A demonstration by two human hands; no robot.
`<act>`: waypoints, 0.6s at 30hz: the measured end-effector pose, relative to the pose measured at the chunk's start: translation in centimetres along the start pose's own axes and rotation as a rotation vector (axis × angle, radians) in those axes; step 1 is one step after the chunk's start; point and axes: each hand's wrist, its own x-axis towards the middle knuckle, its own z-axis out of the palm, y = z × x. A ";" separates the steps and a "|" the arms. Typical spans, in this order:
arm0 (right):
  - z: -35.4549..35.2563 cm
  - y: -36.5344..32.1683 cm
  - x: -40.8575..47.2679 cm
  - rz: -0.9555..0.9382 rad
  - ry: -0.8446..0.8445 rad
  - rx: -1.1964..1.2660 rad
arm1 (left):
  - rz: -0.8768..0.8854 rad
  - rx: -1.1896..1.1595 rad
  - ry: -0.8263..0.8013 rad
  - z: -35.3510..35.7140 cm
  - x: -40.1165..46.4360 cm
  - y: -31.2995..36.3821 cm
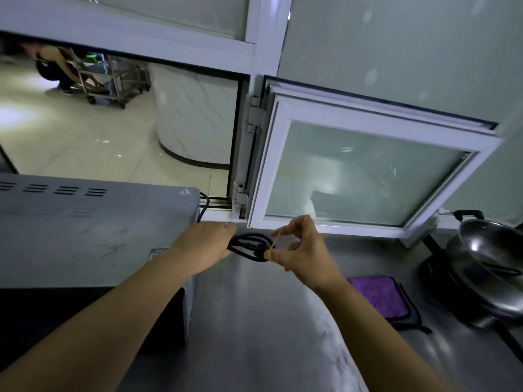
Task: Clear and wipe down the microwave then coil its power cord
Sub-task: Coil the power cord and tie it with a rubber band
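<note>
Cord (249,246), black and already gathered into a small bundle of loops, is held in the air just above the back edge of the worktop (254,321), beside the right rear corner of the microwave (85,230). The left hand (202,247) is clamped round one end of the bundle, fingers curled over the loops. The right hand (300,247) pinches a thin yellow rubber band (276,240), stretched across the other end of the bundle.

Judging by its look, the cord is light and bendy but springy: loops will want to open if the grip slackens, so the hold belongs on the middle of the bundle, where all the strands cross. The band looks soft and stretchy and could snap off the fingers or slip from the smooth cable. A length of cord runs from the bundle back toward the rear of the microwave, so the bundle probably cannot be pulled far.

As for containers, a steel pan (492,267) sits at the right edge of the worktop, on what looks like a dark cooker; whether anything is in it cannot be told. A folded purple cloth (379,295) lies near it, toward the right.
</note>
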 end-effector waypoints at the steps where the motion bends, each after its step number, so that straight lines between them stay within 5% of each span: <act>1: 0.4 0.0 0.3 0.005 -0.020 -0.035 | -0.006 -0.010 0.005 0.1 0.0 -0.1; 8: 2.6 0.2 2.3 0.020 0.014 -0.043 | -0.006 -0.216 0.149 -0.7 -0.1 0.2; 12: 2.8 0.0 2.8 0.009 0.080 -0.165 | 0.058 -0.188 0.172 -1.5 -0.3 0.7; 18: 3.2 -0.3 3.1 0.076 -0.056 -0.288 | -0.075 -0.037 0.068 -0.8 -0.1 0.3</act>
